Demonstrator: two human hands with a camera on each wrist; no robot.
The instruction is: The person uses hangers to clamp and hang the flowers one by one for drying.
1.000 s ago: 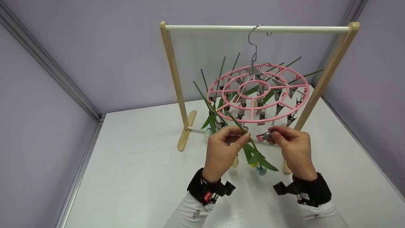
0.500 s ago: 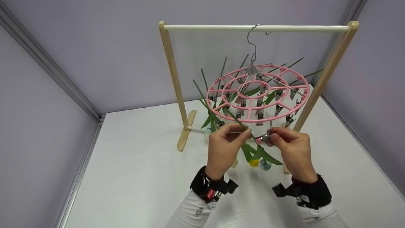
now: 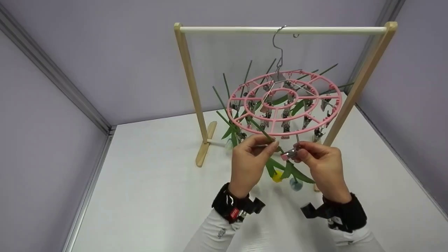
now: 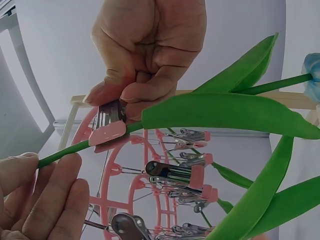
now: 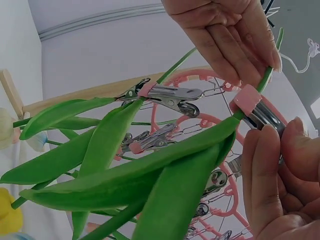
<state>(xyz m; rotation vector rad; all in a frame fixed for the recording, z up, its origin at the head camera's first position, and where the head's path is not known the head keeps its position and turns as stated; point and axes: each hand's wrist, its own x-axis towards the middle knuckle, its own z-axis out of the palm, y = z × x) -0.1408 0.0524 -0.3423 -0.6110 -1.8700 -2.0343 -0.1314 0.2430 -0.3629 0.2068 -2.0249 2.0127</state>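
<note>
My left hand (image 3: 249, 161) pinches the green stem (image 4: 70, 151) of an artificial tulip with a blue head (image 3: 296, 184), which hangs head down with long green leaves (image 4: 210, 112). My right hand (image 3: 323, 162) pinches a metal clip (image 3: 289, 154) with pink tips that hangs from the front of a round pink clip hanger (image 3: 276, 134). In the left wrist view the clip's pink tips (image 4: 107, 133) straddle the stem, between the left fingers and the leaves. Just left of the blue head a yellow tulip head (image 3: 277, 176) shows.
The hanger hangs by a metal hook (image 3: 282, 50) from the white bar (image 3: 227, 29) of a rack with wooden legs (image 3: 190, 77). Several other tulips and clips hang around the ring, their stems (image 3: 246, 71) pointing up. A white table (image 3: 150, 196) lies below; lilac walls (image 3: 105, 63) enclose it.
The right hand has brought the clip slightly left, onto the stem. The left hand has shifted a little right, and the blue tulip head has swung right. The hanger has tilted slightly.
</note>
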